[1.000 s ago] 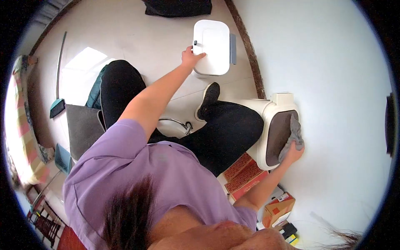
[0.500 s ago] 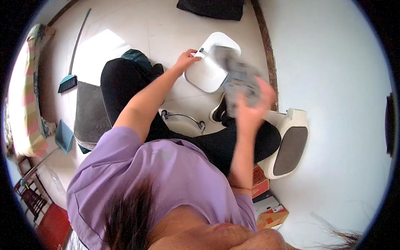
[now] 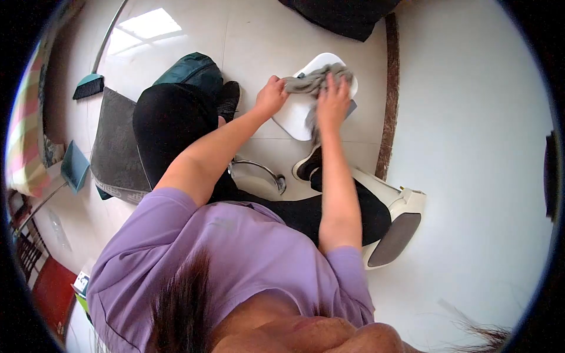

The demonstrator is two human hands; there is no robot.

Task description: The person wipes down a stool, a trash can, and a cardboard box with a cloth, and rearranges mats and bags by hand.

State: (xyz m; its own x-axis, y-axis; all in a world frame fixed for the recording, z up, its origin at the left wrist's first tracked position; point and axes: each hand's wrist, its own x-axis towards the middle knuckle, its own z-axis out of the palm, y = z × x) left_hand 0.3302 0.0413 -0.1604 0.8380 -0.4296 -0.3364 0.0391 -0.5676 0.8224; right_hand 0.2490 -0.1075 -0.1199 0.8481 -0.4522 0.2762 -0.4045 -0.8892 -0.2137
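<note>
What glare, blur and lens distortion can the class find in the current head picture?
In the head view, window-like glare brightens the floor at upper left; in the same head view, the right hand and grey cloth look slightly blurred; the head view also has a curved, dark border, its corners black, suggesting a very wide lens.

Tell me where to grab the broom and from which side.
Likely best by the broom's long, slim handle, just above its teal head, from the right. The handle is thin enough to close around, while the bristles flare wide; open floor lies to its right, a dark brown surface to its left.
</note>
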